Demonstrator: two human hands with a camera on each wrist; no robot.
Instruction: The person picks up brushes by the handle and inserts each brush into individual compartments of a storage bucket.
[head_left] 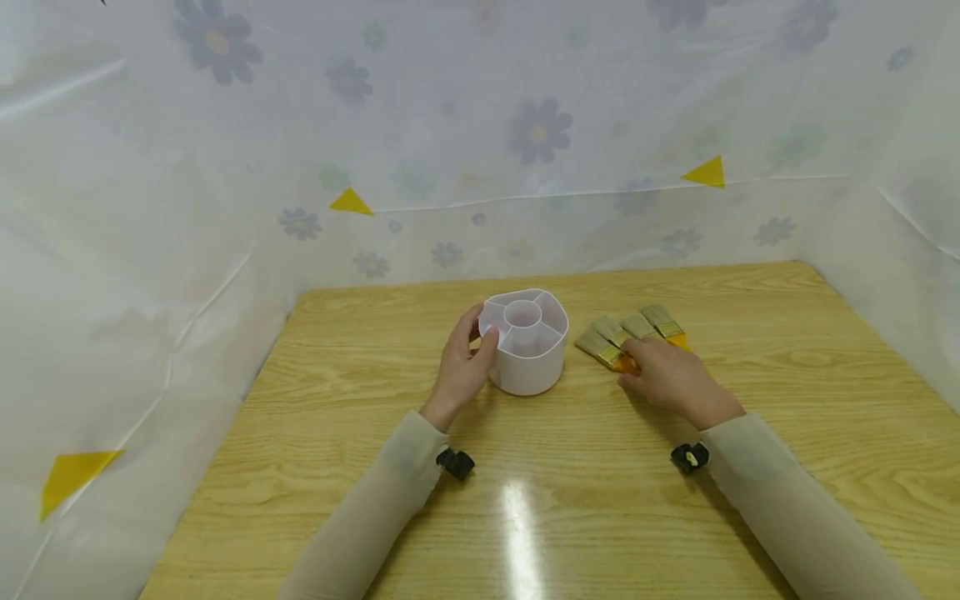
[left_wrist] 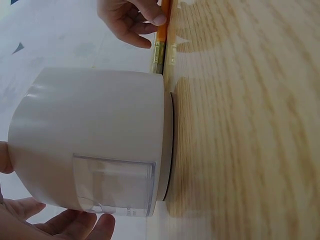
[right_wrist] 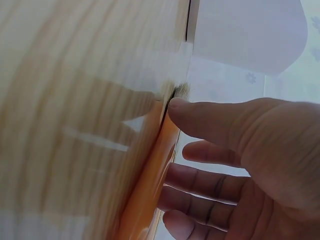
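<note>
Fingers of the left hand (head_left: 461, 367) are wrapped round the left side of the white holder (head_left: 528, 372), stood upright on the worktop (head_left: 600, 508), presumably so that it is kept steady. Beside it, four brushes (head_left: 640, 326) are fanned out, bristles pointed away, handles seemingly within easy reach; one handle is touched by the right hand (head_left: 673, 377), though whether it is pinched cannot be told.

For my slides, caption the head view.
Left hand holding a white divided organizer; right hand at four paintbrushes on a wooden table.
</note>
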